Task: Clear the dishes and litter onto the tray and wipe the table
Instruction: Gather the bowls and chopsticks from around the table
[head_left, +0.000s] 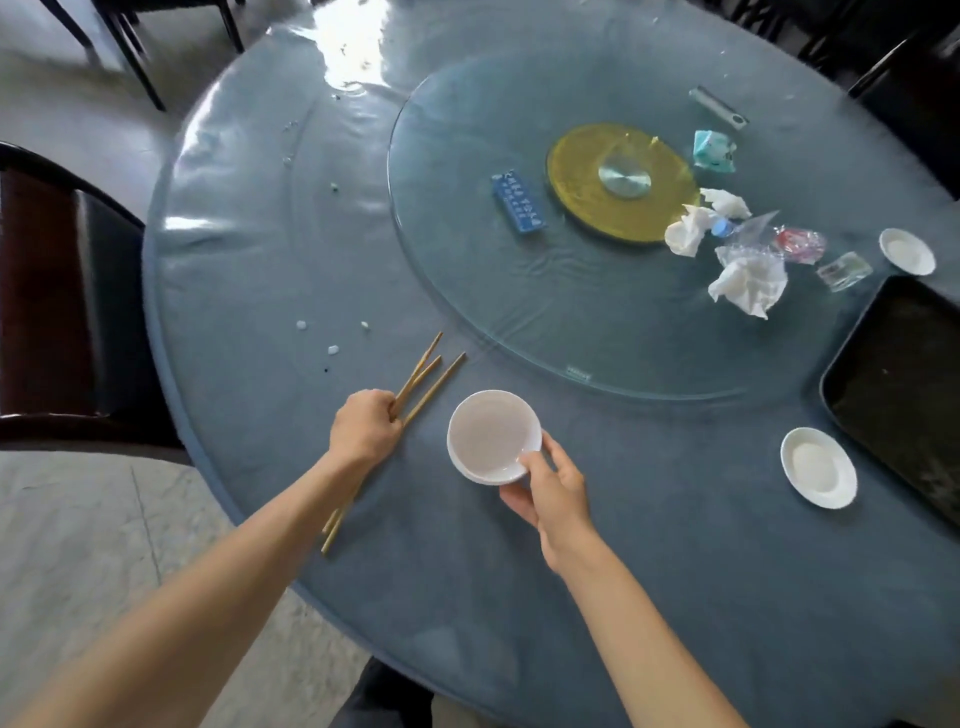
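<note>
My left hand (363, 428) grips a bundle of wooden chopsticks (428, 371) near the front left of the round blue table (597, 597). Just to its right, my right hand (548, 488) holds a white bowl (491, 434) by its near rim, thumb over the edge. A small white dish (818, 467) lies at the front right, beside the dark tray (904, 400) at the right edge. Another white dish (906, 251) sits behind the tray. Crumpled tissues (748, 283) and plastic wrappers (797, 244) lie on the glass turntable (519, 291).
A blue box (518, 201), a teal packet (714, 150) and a clear wrapper (717, 106) lie on the turntable around its yellow hub (582, 182). White crumbs (332, 349) dot the cloth at the left. Dark chairs (62, 301) stand at the left and the far right.
</note>
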